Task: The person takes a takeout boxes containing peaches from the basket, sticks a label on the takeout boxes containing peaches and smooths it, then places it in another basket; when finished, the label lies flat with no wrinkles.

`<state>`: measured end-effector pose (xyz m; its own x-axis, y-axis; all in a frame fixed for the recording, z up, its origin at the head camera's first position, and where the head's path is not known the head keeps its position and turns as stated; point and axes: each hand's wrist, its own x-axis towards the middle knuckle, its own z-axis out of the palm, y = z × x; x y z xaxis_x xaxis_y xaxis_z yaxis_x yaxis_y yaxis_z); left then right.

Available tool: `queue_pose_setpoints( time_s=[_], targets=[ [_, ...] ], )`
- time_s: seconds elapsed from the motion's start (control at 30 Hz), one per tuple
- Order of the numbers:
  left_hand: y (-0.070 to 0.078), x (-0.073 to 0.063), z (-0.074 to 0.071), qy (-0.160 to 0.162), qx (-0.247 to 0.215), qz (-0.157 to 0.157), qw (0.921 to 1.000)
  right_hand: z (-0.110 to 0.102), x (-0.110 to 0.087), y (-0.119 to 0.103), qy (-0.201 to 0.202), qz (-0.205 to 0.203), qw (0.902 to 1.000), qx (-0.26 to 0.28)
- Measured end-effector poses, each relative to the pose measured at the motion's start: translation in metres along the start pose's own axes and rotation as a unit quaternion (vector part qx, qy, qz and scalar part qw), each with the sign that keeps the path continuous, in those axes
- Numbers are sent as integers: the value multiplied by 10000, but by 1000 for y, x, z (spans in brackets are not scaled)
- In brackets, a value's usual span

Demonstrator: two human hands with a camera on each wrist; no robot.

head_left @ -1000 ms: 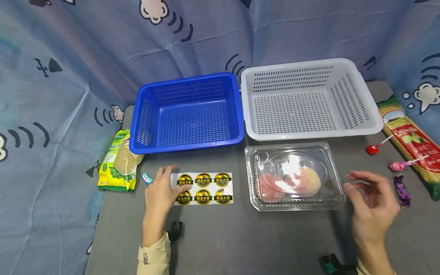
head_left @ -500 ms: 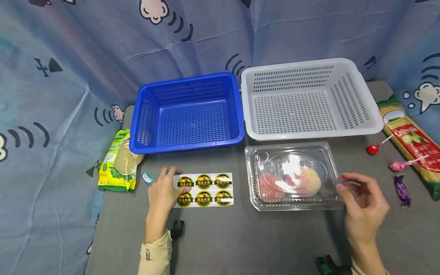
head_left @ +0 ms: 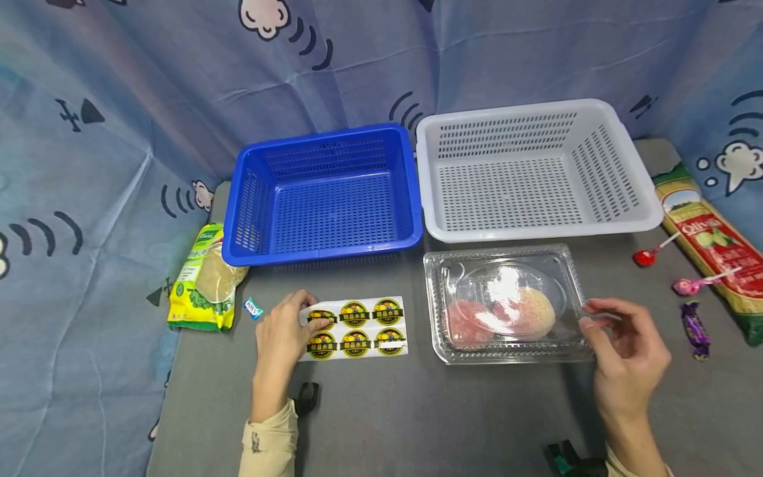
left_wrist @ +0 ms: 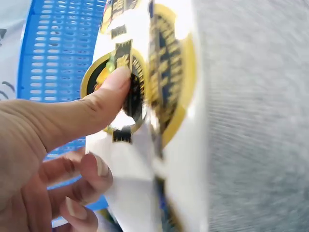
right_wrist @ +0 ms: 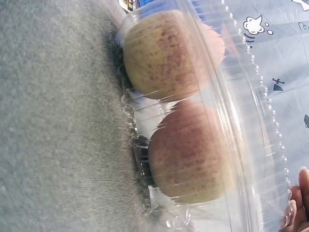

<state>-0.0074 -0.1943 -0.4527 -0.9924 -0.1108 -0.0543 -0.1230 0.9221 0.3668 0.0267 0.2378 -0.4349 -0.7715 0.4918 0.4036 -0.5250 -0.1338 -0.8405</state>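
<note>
Pinching the left end of a white sticker sheet (head_left: pixel 372 329), the left hand (head_left: pixel 280 332) has its thumb on top and other fingers behind. The sheet has six round black and gold stickers and is at the near left part of the gray bench (head_left: pixel 429 424). To its right sits a clear box (head_left: pixel 512 358) with round pink and yellow fruits (right_wrist: pixel 193 150) inside. The right hand (head_left: pixel 628 351) is half open at the box's right edge; I cannot tell if it grips it. Farther back are a blue basket (head_left: pixel 322 254) on the left and a white basket (head_left: pixel 542 233) on the right. On the far left lie a small candy (head_left: pixel 253 308) and a yellow bag (head_left: pixel 203 285). On the far right are two lollipops (head_left: pixel 688 286), a purple candy (head_left: pixel 696 331) and a red bag (head_left: pixel 712 245).
</note>
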Motion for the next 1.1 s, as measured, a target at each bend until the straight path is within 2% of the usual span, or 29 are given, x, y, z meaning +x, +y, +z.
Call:
queue_pose_setpoints(
  time_s=[0.1, 0.2, 0.37, 0.5, 0.6, 0.7, 0.87, 0.97, 1.1],
  targets=[
    [3, -2, -4, 190, -67, 125, 9997, 1, 1, 0, -4, 6, 10000, -23],
    [7, -2, -10, 147, -149, 265, 9994, 2, 1, 0, -30, 20, 10000, -49],
    [17, -5, -22, -364, -483, 432, 9972, 5, 0, 0, -117, 50, 9999, -70],
    [25, -8, -31, -798, -1292, 507, 9871, 7, -1, 1, -199, 53, 9997, -96],
    [30, -8, -35, -932, -2178, 646, 9694, 9, -2, 2, -233, 42, 9996, -124],
    [36, -8, -36, -1111, -2986, 809, 9444, 11, -3, 2, -216, 8, 9997, -72],
    [45, -9, -32, -1597, -3843, 879, 9050, 17, -4, 2, -218, -46, 9994, -259],
    [52, -9, -28, -1767, -4270, 940, 8818, 20, -6, 0, -333, -98, 9955, -878],
    [65, -10, -22, -1896, -4724, 1026, 8546, 25, -11, -1, -625, -238, 9838, -1662]
  ],
)
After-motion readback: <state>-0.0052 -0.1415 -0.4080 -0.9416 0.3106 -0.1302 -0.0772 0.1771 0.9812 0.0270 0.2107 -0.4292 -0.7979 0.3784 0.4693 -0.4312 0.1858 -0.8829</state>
